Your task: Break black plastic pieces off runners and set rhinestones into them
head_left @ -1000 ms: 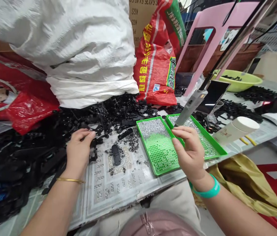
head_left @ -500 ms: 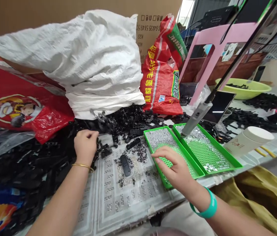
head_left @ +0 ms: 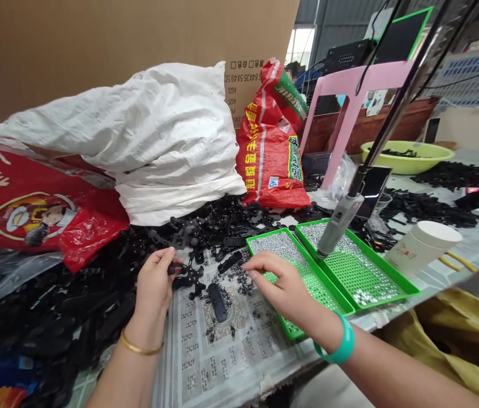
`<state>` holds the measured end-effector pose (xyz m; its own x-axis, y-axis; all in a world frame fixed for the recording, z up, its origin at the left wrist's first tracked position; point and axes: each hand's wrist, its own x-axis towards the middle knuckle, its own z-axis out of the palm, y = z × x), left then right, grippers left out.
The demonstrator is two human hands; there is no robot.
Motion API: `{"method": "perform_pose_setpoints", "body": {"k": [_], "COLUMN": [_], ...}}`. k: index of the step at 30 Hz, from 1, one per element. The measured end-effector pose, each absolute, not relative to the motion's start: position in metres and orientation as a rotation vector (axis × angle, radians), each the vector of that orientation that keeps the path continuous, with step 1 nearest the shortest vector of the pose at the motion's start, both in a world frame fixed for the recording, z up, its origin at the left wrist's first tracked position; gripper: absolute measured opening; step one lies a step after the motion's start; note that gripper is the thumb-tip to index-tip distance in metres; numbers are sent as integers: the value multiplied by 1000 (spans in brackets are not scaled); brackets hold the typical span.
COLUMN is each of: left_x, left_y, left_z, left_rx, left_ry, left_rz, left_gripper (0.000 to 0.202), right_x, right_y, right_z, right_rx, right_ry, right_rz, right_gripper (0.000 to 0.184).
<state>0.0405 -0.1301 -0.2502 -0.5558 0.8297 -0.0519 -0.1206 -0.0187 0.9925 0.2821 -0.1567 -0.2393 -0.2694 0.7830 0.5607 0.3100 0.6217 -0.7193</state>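
My left hand is closed, thumb and fingers pinching a black plastic part at the edge of the heap. Over the near tray's left rim, my right hand has thumb and forefinger drawn together beside small dark screws; whatever is between the fingertips is too small to make out. An oblong black plastic piece lies on the patterned table cover between my hands. A second black piece rests behind it. The green tray nearest my right hand holds many small silvery pieces.
A second green tray adjoins the first, with a grey electric screwdriver hanging over it. Black parts heap up on the left and back. A white sack, red bags and a white cup stand around.
My left hand has shifted slightly right and down and now grips a black part. A blurred part above the back heap is gone. My right hand has moved a little left; the view has tilted up.
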Motion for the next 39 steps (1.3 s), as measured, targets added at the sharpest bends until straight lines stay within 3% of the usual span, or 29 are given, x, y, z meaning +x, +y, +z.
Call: {"method": "perform_pose_setpoints", "body": {"k": [5, 8, 13, 20, 31, 39], "left_x": [56, 62, 72, 73, 77, 71], "left_y": [-159, -172, -184, -187, -194, -200], "left_z": [-257, -260, -265, -269, -259, -255], "left_rx": [773, 768, 747, 866, 779, 846], "left_ry": [1492, 1481, 1393, 1477, 1236, 1220], "left_rz": [1554, 1498, 1462, 1344, 1152, 1065], "left_gripper": [35, 35, 34, 36, 23, 25], "right_x": [268, 262, 252, 252, 263, 263], "right_y": [-120, -108, -112, -120, -104, -112], "right_z": [-226, -231, -251, -255, -259, -258], "right_rx": [-873, -851, -993, -1088, -893, -888], "right_ry": [-1913, -2048, -1962, -1466, -1240, -1284], "right_rz": [423, 562, 979, 1706, 2267, 2255], "right_gripper": [37, 47, 27, 16, 20, 20]}}
